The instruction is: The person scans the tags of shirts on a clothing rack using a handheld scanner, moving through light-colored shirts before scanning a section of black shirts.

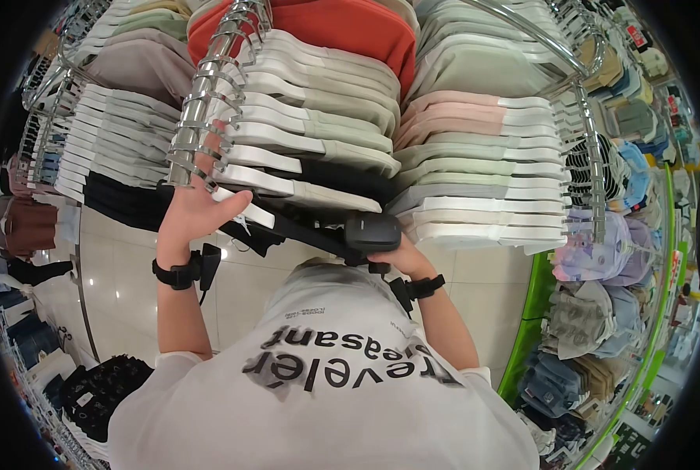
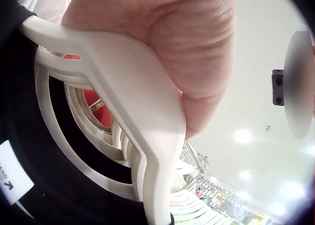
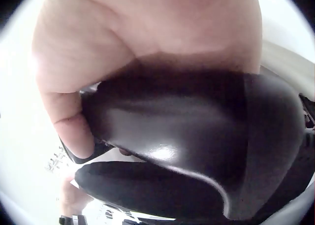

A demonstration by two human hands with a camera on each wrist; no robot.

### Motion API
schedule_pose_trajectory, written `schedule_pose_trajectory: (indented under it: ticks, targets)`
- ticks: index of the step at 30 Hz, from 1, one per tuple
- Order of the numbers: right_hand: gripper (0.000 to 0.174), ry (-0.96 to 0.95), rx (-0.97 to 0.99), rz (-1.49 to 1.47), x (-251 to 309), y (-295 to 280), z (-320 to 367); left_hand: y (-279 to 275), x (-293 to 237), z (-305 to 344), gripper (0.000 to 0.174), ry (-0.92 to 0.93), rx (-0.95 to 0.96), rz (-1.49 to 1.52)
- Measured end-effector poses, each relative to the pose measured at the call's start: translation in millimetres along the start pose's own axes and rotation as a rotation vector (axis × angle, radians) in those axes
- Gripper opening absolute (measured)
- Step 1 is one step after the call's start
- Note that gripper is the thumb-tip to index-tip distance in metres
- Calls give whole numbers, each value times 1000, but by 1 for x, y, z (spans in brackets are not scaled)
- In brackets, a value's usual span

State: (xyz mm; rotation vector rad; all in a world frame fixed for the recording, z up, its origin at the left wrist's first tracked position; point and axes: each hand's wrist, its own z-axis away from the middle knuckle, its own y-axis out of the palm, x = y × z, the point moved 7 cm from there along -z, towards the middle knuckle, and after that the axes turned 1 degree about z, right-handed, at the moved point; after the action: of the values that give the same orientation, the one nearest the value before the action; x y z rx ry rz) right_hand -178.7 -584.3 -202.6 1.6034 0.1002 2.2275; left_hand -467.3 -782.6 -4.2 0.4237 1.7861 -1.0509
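Observation:
My left hand (image 1: 197,213) reaches up at the near end of the chrome rail (image 1: 217,59), fingers extended among the hanger hooks, thumb out to the side. The palm lies against a white hanger (image 2: 133,87) in the left wrist view, partly hiding the fingers. A black garment (image 2: 19,116) with a white tag (image 2: 12,173) hangs from that hanger. My right hand (image 1: 405,258) grips a black handheld device (image 1: 372,233) with a rounded, boxy head, below the front hangers. Its glossy dark body fills much of the right wrist view.
Light shirts on white hangers (image 1: 483,157) hang close on the right, and grey garments (image 1: 123,117) on the left. A red garment (image 1: 350,31) is farther back. Folded clothes (image 1: 554,384) line a green-edged shelf at the far right. Pale tiles (image 1: 123,274) cover the floor.

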Motion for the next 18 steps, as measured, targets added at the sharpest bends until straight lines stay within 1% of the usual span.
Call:
schedule_pose_trajectory:
  ticks: [2, 3, 5, 9, 11, 12, 14, 15, 17, 18]
  targets:
    - [62, -46, -43, 30, -2, -1, -7, 0, 6, 0, 104, -59, 20, -12]
    - [62, -49, -43, 27, -4, 1, -11, -1, 4, 0, 104, -57, 22, -16]
    - [59, -120, -23, 207, -3, 5, -18, 0, 2, 0, 105, -79, 31, -27]
    - [53, -153, -67, 258, -13, 6, -32, 0, 5, -1, 105, -34, 27, 7]
    - [45, -82, -14, 417, -24, 6, -37, -1, 3, -2, 104, 4, 36, -65]
    - [45, -82, -13, 415, -24, 5, -36, -2, 2, -2, 104, 3, 37, -66]
    - [41, 22, -52, 476, -31, -2, -33, -2, 0, -2, 103, -1, 42, -41]
    - [41, 23, -49, 475, -28, -2, -30, -1, 1, -2, 103, -4, 41, -42]
    - [37, -68, -106, 348, -12, -8, -20, -1, 4, -2, 103, -37, 43, 17]
    - [37, -68, -105, 348, -5, -12, -15, -3, 4, -1, 103, -38, 43, 17]
